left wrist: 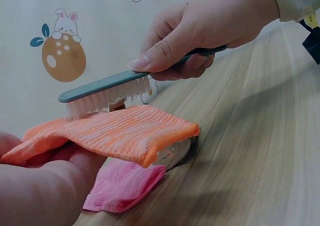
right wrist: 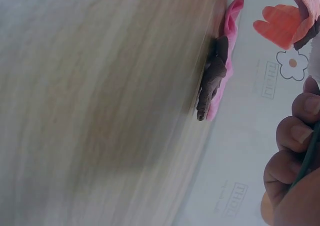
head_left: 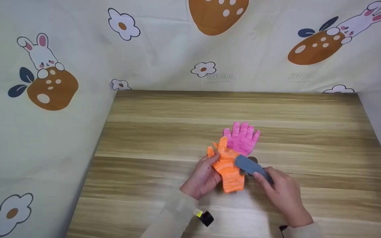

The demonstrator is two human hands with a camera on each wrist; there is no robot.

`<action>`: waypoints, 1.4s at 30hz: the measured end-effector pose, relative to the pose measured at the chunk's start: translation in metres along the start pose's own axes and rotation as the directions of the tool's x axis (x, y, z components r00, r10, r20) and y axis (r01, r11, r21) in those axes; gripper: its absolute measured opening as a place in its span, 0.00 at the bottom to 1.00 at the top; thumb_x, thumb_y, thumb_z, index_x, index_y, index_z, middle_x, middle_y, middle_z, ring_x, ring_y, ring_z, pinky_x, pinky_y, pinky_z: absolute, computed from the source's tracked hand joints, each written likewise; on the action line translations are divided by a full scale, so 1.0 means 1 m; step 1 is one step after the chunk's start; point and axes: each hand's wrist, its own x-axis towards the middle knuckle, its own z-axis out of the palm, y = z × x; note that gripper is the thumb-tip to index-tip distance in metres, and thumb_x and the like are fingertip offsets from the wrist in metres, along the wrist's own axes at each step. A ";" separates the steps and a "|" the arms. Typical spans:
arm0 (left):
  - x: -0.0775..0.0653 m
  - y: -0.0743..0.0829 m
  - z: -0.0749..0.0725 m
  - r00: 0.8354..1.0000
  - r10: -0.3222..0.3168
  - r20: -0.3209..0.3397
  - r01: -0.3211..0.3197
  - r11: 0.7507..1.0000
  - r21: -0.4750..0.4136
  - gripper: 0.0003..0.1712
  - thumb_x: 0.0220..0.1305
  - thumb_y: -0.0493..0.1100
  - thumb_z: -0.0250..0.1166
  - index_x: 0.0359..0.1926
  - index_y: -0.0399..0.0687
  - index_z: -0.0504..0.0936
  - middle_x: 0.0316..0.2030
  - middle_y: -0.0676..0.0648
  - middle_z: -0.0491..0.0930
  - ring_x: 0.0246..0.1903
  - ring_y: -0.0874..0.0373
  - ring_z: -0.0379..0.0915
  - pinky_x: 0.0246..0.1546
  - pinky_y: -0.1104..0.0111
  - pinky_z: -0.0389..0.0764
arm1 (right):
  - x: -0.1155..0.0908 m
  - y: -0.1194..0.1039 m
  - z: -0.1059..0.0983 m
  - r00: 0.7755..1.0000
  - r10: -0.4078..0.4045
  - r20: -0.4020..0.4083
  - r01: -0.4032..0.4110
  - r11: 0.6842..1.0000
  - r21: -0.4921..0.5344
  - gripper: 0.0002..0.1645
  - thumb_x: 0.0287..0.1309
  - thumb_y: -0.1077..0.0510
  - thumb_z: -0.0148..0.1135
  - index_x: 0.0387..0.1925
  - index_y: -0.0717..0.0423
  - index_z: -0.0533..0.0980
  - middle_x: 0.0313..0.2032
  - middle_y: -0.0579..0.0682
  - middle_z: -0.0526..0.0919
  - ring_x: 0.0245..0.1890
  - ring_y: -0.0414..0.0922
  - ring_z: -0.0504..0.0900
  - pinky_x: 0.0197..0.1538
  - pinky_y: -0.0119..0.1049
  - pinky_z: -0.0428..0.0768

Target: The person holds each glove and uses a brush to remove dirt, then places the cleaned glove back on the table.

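My left hand (head_left: 206, 174) holds an orange knit glove (head_left: 233, 180) above the table, thumb on top and the other fingers underneath. In my right hand (head_left: 284, 195) is a blue-grey scrub brush (head_left: 248, 164), gripped by its handle. Its pale bristles (left wrist: 107, 98) face down onto the palm area of the orange glove in the left wrist view. Behind, a pink glove (head_left: 242, 140) lies on the table with its fingers pointing away. A dark brown, lumpy item (right wrist: 214, 78) lies against the pink glove, mostly hidden from above by the brush and orange glove.
The wood-grain table (head_left: 150, 132) meets a pale printed cloth (head_left: 164, 49) at the back and both sides. A black device with a yellow tag (head_left: 205, 218) sits at my left sleeve.
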 end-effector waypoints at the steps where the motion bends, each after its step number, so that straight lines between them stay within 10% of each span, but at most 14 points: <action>1: 0.000 0.000 0.000 1.000 -0.001 0.001 0.001 1.000 -0.001 0.27 0.79 0.45 0.47 0.73 0.40 0.59 0.68 0.39 0.71 0.66 0.49 0.72 0.68 0.53 0.73 | -0.001 0.001 -0.001 1.000 0.008 0.004 -0.008 1.000 -0.001 0.16 0.64 0.43 0.66 0.34 0.52 0.82 0.21 0.43 0.74 0.22 0.39 0.67 0.25 0.30 0.61; 27: -0.001 0.001 -0.006 1.000 0.024 -0.020 -0.024 1.000 0.004 0.26 0.78 0.45 0.49 0.71 0.42 0.61 0.63 0.42 0.75 0.60 0.55 0.76 0.67 0.58 0.75 | -0.007 0.017 -0.009 0.992 0.100 -0.073 -0.096 0.994 0.054 0.17 0.66 0.46 0.63 0.33 0.56 0.82 0.19 0.45 0.74 0.21 0.40 0.66 0.24 0.29 0.61; 42: -0.003 -0.001 -0.006 1.000 -0.003 -0.024 0.002 1.000 -0.019 0.28 0.74 0.44 0.54 0.70 0.41 0.63 0.62 0.44 0.75 0.60 0.55 0.76 0.68 0.55 0.74 | -0.003 0.009 -0.008 0.985 0.169 0.026 -0.170 0.982 0.078 0.23 0.69 0.41 0.59 0.36 0.57 0.81 0.20 0.46 0.74 0.21 0.41 0.67 0.25 0.29 0.62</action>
